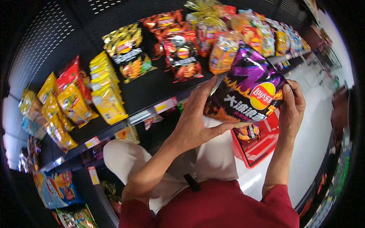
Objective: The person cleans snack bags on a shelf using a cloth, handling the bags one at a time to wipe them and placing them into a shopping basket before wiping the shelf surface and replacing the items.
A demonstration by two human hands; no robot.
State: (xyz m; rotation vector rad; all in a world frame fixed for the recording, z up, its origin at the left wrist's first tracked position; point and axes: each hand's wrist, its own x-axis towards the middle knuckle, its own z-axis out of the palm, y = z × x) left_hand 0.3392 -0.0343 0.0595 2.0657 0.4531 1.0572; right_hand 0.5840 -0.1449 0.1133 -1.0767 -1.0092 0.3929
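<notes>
A black and purple Lay's chip bag (248, 88) is held up at the right of centre, its printed front facing me and its upper end tilted left. My right hand (293, 105) grips its right edge, thumb on the front. My left hand (199, 119) is spread at the bag's left and lower side, the thumb along the bottom edge; its fingertips go partly behind the bag. Below the bag, a red plastic shopping basket (256, 154) stands on the floor, with a dark chip bag (247, 133) in it, partly hidden.
A black store shelf (148, 97) curves across the front, with yellow snack bags (108, 99), gold and black chip bags (128, 51) and red chip bags (182, 57). Price tags (166, 105) line its edge. A lower shelf holds a blue snack bag (55, 189). The pale floor (310, 122) lies right.
</notes>
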